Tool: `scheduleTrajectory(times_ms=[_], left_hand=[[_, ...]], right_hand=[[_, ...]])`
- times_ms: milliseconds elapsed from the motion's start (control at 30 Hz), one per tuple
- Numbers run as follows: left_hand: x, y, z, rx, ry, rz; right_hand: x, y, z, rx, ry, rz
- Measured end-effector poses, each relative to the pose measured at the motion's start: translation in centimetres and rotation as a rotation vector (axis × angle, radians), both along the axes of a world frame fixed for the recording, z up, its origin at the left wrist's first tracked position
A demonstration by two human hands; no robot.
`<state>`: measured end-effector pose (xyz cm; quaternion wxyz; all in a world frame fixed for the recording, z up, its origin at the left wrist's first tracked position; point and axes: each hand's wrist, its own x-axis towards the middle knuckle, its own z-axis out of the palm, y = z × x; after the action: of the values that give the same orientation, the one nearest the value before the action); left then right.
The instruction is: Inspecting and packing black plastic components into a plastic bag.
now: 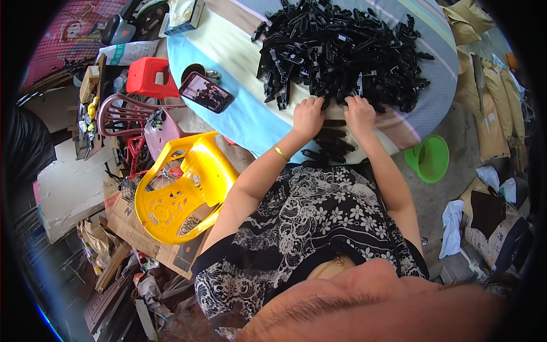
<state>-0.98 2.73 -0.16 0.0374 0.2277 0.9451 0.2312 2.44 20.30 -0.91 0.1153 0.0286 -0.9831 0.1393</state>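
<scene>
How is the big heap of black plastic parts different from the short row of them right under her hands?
The big heap of black plastic parts is a jumbled mound; the short row of black parts lies flat, piece by piece. The heap sits further up the cloth-covered table; the row is at its near edge. Left hand and right hand rest between them. Both look like the same black plastic.

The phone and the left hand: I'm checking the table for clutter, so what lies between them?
In the head view, only bare light-blue cloth lies between the phone and the left hand; the black plastic parts sit farther back.
</scene>
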Motion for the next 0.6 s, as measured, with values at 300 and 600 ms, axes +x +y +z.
scheduleTrajectory(times_ms=[300, 600], left_hand=[[0.1, -1.9, 0.3, 0.186, -0.307, 0.291], [-0.5, -2.9, -0.4, 0.049, -0.017, 0.126]], right_hand=[[2.7, -1.4, 0.9, -0.157, -0.071, 0.156], [3.5, -0.3, 1.6, -0.697, -0.271, -0.047]])
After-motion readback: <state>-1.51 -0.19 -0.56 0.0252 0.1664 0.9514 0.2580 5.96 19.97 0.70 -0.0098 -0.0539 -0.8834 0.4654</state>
